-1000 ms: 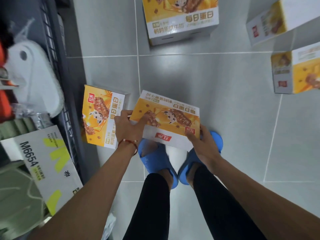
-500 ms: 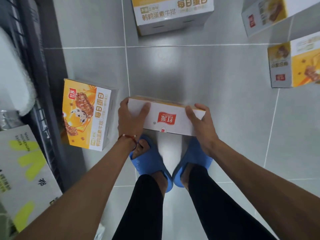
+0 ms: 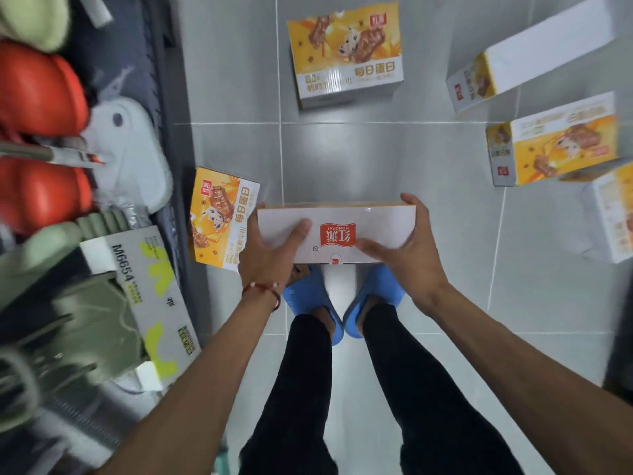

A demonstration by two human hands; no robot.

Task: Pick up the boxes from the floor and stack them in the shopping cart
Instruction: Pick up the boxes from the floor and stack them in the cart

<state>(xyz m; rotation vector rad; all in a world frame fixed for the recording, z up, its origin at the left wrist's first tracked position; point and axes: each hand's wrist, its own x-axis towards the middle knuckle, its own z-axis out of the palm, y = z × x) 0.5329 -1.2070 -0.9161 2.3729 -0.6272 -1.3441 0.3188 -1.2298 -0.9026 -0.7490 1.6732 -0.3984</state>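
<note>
Grey tiled floor (image 3: 394, 159) under everything. Shopping cart (image 3: 169, 80) left of fingers, crammed and blurred; we make out two orange lumps (image 3: 37, 87) and one M6654 carton (image 3: 144, 289).

We count six boxes:
- Held box (image 3: 337, 234), off floor, white side facing us. Left hand (image 3: 270, 255) and right hand (image 3: 407, 248) grip its ends, fingers (image 3: 298, 231) curled over edges.
- Cart-side box (image 3: 222, 217), on floor just left of fingers.
- Far box (image 3: 346, 53), ahead.
- White-topped box (image 3: 534, 53), yellow box (image 3: 561, 149), cut-off box (image 3: 609, 217), all right.

Two blue slippers (image 3: 305, 296) beneath held box. One red bracelet (image 3: 263, 289), left wrist.
</note>
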